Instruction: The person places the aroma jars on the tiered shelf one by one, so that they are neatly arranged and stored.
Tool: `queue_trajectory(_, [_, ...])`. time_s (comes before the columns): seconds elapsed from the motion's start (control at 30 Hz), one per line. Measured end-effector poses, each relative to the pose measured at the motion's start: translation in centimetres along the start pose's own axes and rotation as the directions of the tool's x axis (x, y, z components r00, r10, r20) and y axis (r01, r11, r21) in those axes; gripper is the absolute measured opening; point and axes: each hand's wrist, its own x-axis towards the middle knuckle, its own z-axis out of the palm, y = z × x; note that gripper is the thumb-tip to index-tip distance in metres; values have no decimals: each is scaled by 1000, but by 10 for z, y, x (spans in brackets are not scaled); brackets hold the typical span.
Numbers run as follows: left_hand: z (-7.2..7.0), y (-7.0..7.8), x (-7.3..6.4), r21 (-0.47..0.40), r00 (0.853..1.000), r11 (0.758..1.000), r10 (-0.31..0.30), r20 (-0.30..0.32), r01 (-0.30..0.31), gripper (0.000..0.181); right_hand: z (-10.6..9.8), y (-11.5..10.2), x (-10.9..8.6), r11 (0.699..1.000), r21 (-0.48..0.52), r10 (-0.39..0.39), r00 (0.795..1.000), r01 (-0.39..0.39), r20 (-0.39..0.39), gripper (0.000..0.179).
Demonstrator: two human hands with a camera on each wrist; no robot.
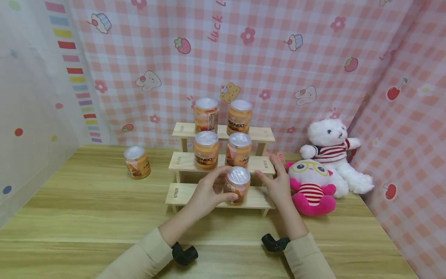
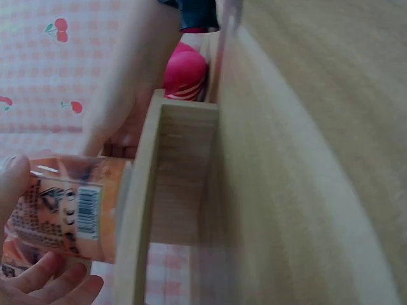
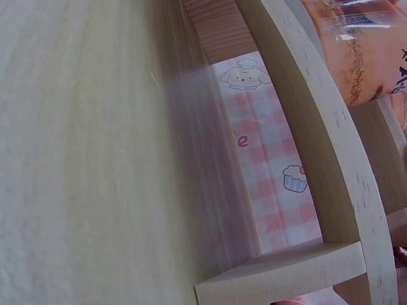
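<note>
My left hand (image 1: pixel 206 193) grips a small can (image 1: pixel 238 186) with a silver lid and an orange-pink label, thumb in front and fingers round its far side. The can stands upright over the lowest step of a three-step wooden rack (image 1: pixel 202 199); in the left wrist view the base of this can (image 2: pixel 76 206) is right at the board. My right hand (image 1: pixel 278 188) is at the rack's right end, fingers extended over the middle step and thumb pointing toward the can, holding nothing. Similar cans stand in pairs on the middle step (image 1: pixel 206 152) and top step (image 1: pixel 206 116).
Another can (image 1: pixel 137 163) stands on the wooden table (image 1: pixel 87 217) left of the rack. At the right sit a pink plush toy (image 1: pixel 311 190) and a white teddy bear (image 1: pixel 331 149). A pink checked curtain (image 1: pixel 223 58) hangs behind. Black wrist devices (image 1: pixel 184 255) are on both wrists.
</note>
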Motion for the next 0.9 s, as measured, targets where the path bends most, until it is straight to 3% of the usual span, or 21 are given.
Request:
queue_trajectory(0.33, [-20,20,3,-43,999,999,-13,-35,12,70,0,-3,-2,1000,-10,7,1000,-7,3,70])
queue_trajectory(0.47, [-33,29,5,12,996,998,62,-67,-61,65,0,-3,-1,1000,-12,7,1000,-7,4,71])
queue_trajectory(0.7, [-58,44,5,-7,982,987,162,-95,-163,61,0,-2,-1,1000,-18,12,1000,-12,2,71])
queue_trajectory(0.9, [-80,54,6,36,980,991,130,-151,-126,63,1,-4,-2,1000,-18,6,1000,-6,1,70])
